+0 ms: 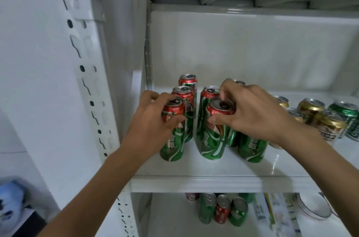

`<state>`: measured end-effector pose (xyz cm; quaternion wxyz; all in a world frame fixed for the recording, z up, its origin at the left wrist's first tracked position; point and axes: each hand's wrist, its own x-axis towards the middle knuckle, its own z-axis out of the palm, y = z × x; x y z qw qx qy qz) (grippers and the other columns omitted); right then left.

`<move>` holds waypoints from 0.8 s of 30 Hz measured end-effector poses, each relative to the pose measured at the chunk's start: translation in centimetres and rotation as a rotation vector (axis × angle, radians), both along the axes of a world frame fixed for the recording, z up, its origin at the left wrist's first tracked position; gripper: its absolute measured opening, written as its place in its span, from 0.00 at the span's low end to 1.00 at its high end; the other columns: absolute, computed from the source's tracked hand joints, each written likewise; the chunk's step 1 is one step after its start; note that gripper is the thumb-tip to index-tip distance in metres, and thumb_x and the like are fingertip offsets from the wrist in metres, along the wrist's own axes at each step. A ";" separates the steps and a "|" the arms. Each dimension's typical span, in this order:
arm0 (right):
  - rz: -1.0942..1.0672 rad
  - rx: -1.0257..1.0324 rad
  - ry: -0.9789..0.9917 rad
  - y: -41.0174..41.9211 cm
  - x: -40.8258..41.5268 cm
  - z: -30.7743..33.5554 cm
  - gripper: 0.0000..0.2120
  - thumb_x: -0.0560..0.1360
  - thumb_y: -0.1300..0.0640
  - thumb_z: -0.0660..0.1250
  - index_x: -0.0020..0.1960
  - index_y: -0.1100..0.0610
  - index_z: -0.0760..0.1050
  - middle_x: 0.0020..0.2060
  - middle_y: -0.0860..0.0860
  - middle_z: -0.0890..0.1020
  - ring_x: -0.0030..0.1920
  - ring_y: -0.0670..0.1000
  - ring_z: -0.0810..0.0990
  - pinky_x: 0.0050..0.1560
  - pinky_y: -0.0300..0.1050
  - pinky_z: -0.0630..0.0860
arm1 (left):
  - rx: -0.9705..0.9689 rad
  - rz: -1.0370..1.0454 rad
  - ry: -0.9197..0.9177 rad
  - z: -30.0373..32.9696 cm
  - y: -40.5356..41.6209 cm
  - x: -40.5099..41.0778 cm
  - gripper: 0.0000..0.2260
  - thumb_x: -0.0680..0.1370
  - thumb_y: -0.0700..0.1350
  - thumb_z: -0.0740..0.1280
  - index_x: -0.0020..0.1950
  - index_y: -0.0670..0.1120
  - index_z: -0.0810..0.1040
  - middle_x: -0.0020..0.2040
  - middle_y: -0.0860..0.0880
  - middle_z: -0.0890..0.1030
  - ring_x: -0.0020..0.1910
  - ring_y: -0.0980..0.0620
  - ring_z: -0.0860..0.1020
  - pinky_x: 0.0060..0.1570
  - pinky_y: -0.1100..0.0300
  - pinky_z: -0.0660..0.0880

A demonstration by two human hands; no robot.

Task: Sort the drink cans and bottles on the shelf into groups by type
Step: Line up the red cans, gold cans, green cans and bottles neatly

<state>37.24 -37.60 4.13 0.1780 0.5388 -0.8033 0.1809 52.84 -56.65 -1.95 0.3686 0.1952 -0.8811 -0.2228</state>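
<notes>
Cans of one kind, tall and slim with green bodies, red shoulders and bright aluminium tops, stand gathered at the left end of the white shelf, which looks like the start of a group by type. The left hand wraps its fingers and thumb round the front left can, apparently nudging it into line with two like cans behind it. Just beside it, the right hand grips the front middle can near its rim from above, fingers curled over the lid, probably to set it close to its neighbours. Another green can stands under that wrist. Further right, well apart, squat gold cans and a darker green can cluster, still unsorted by my reckoning. The glossy shelf surface should let the smooth cans slide easily.
</notes>
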 end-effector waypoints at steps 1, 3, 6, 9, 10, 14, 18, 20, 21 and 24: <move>0.042 0.004 -0.081 0.1 0.1 0.0 0.24 0.67 0.34 0.75 0.46 0.44 0.63 0.31 0.47 0.77 0.31 0.47 0.73 0.29 0.46 0.65 | -0.012 -0.004 -0.008 0.1 -0.1 0.0 0.21 0.77 0.53 0.74 0.69 0.54 0.76 0.62 0.54 0.67 0.46 0.69 0.69 0.41 0.83 0.63; 0.119 0.031 -0.194 -0.1 0.2 -0.1 0.24 0.70 0.39 0.76 0.46 0.42 0.60 0.32 0.50 0.76 0.29 0.47 0.70 0.28 0.45 0.66 | -0.027 -0.003 -0.017 0.2 -0.3 0.0 0.20 0.79 0.51 0.73 0.70 0.53 0.76 0.61 0.54 0.66 0.46 0.62 0.71 0.47 0.79 0.65; 0.204 0.065 -0.255 -1.4 0.3 -0.1 0.22 0.74 0.45 0.75 0.47 0.41 0.59 0.35 0.53 0.75 0.30 0.44 0.67 0.28 0.41 0.66 | -0.018 0.024 -0.011 0.1 -0.6 0.0 0.18 0.80 0.49 0.71 0.69 0.51 0.76 0.60 0.54 0.63 0.49 0.57 0.72 0.54 0.66 0.69; 0.260 0.092 -0.283 -3.0 0.3 -0.2 0.19 0.77 0.51 0.72 0.49 0.46 0.59 0.34 0.50 0.70 0.30 0.41 0.68 0.29 0.40 0.69 | 0.014 0.037 0.005 0.1 -1.3 0.0 0.14 0.81 0.47 0.71 0.66 0.50 0.76 0.60 0.54 0.63 0.46 0.60 0.73 0.52 0.70 0.67; 0.269 0.095 -0.291 -3.5 0.3 -0.3 0.18 0.78 0.52 0.72 0.49 0.47 0.60 0.34 0.49 0.69 0.31 0.39 0.69 0.30 0.38 0.70 | 0.033 0.035 0.013 0.2 -1.5 0.0 0.14 0.81 0.47 0.70 0.66 0.51 0.76 0.60 0.54 0.63 0.45 0.63 0.72 0.52 0.71 0.66; 0.275 0.072 -0.337 -5.2 0.3 -0.4 0.17 0.79 0.52 0.70 0.48 0.43 0.60 0.33 0.48 0.68 0.28 0.39 0.69 0.27 0.36 0.69 | 0.036 0.007 0.018 0.1 -1.8 0.0 0.14 0.80 0.48 0.71 0.66 0.52 0.76 0.60 0.54 0.63 0.46 0.68 0.71 0.46 0.78 0.64; 0.286 0.047 -0.417 -5.5 0.3 -0.6 0.16 0.79 0.51 0.70 0.48 0.44 0.60 0.40 0.63 0.75 0.35 0.53 0.72 0.33 0.51 0.76 | 0.021 -0.004 0.049 -0.1 -1.7 0.1 0.14 0.79 0.48 0.73 0.63 0.52 0.76 0.59 0.54 0.64 0.49 0.79 0.70 0.43 0.86 0.64; 0.303 0.006 -0.459 -5.4 0.4 -0.8 0.16 0.79 0.51 0.70 0.49 0.46 0.61 0.45 0.66 0.76 0.38 0.60 0.72 0.40 0.63 0.75 | 0.015 -0.006 0.066 -0.3 -1.7 0.1 0.13 0.79 0.48 0.73 0.62 0.52 0.77 0.59 0.54 0.65 0.49 0.84 0.66 0.44 0.87 0.63; 0.317 -0.023 -0.483 -5.3 0.4 -0.9 0.15 0.79 0.52 0.70 0.49 0.47 0.62 0.45 0.64 0.76 0.39 0.59 0.73 0.42 0.62 0.76 | 0.017 -0.004 0.073 -0.3 -1.7 0.0 0.13 0.79 0.49 0.73 0.62 0.52 0.77 0.59 0.54 0.65 0.49 0.84 0.67 0.44 0.87 0.63; 0.325 -0.096 -0.551 -5.2 0.6 -1.3 0.15 0.79 0.55 0.71 0.50 0.52 0.63 0.49 0.60 0.79 0.50 0.62 0.79 0.51 0.65 0.77 | 0.020 0.022 0.074 -0.2 -1.6 -0.2 0.14 0.78 0.51 0.74 0.61 0.54 0.77 0.59 0.55 0.65 0.46 0.71 0.74 0.41 0.83 0.66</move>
